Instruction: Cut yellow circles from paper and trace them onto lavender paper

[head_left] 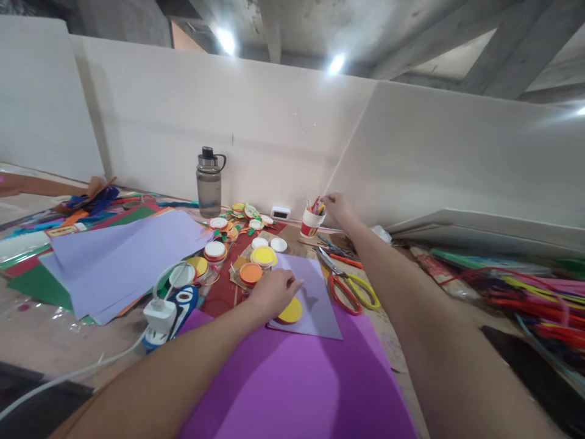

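Note:
My right hand [339,208] reaches to the top of a white and red paper cup [311,224] filled with pens, its fingers closed at the pen tops; what they pinch is too small to make out. Over a light purple sheet [315,317] hovers my left hand [276,292], fingers curled together beside a yellow disc [291,312] lying on that sheet. Whether it holds anything is hidden. Beneath the sheet lies a larger bright purple one [292,384]. Scissors with red and yellow handles [350,286] rest to the right.
A water bottle [209,186] stands near the wall board. Colored paper sheets [132,256], a power strip with a white plug [161,314] and stacked paper discs [251,274] are left of center. Pipe cleaners [543,305] and a black flat object [525,360] lie right.

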Motion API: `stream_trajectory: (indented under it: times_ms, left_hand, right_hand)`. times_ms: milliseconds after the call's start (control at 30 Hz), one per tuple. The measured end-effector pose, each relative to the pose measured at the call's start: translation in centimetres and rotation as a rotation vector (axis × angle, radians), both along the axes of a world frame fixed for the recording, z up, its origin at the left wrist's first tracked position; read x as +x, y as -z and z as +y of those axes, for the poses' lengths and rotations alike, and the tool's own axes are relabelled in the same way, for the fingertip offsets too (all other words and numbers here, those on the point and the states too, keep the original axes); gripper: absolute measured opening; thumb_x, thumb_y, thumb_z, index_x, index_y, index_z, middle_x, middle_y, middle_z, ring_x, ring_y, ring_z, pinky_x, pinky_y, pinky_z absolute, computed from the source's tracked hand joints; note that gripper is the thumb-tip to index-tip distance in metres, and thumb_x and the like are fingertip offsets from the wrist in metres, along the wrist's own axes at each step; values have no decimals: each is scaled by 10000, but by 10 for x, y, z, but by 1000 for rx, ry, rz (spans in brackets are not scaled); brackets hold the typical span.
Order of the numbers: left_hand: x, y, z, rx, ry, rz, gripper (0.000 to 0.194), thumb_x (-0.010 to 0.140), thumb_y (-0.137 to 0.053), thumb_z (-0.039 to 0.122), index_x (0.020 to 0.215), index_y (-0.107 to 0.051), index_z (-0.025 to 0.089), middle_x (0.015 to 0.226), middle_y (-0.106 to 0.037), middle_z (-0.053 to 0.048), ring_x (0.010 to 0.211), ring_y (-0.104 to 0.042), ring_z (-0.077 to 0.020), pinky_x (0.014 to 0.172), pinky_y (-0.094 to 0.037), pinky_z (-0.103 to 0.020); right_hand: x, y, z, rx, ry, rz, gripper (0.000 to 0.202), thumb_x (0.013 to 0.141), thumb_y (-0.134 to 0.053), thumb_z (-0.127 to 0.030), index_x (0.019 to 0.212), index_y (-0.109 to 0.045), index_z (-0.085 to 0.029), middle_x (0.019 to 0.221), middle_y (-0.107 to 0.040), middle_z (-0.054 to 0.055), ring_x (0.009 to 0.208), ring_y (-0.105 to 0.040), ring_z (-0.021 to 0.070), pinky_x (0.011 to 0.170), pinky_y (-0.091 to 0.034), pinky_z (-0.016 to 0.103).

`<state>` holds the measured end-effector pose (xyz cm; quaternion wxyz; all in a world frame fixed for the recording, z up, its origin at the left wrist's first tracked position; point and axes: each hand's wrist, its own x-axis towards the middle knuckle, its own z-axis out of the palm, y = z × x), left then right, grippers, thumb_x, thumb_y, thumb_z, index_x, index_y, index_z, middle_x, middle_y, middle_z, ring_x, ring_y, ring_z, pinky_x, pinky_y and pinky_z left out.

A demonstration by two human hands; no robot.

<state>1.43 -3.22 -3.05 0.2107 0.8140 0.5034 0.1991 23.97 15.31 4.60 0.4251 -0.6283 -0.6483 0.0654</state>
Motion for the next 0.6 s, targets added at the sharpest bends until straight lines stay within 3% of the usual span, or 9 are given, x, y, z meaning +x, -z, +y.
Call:
stream_trajectory:
  times_ms: [233, 367, 600]
  left_hand:
    - [0, 3, 1, 13, 2, 11, 437, 952, -368, 474, 856, -663, 166, 876, -686, -96, 820, -616, -201, 723, -420, -313]
    - [0, 2, 1, 1, 1, 5, 436, 951, -370, 478, 870, -668, 170, 898, -691, -99, 841, -616, -201, 745, -418, -309]
    - [0, 1, 0, -18, -5, 6, 412, 945, -387, 465, 868, -663, 169, 893, -693, -106, 829, -613, -201, 730, -410, -305]
  right_hand:
    - [1, -5, 1, -17, 22, -22, 379, 914, -392, -349, 850, -703, -144, 737, -681, 86, 689, -591, 183, 679, -414, 298]
    - [0, -4, 0, -17, 0, -69, 350, 887, -446, -374, 789, -702, -157, 694, -662, 73, 692, -587, 191, 688, -423, 309]
    - [-20, -10, 7, 29, -26, -116, 161, 789, -623, -317, 877, -720, -223, 949, -698, 118, 985, -576, 271, 862, -423, 397]
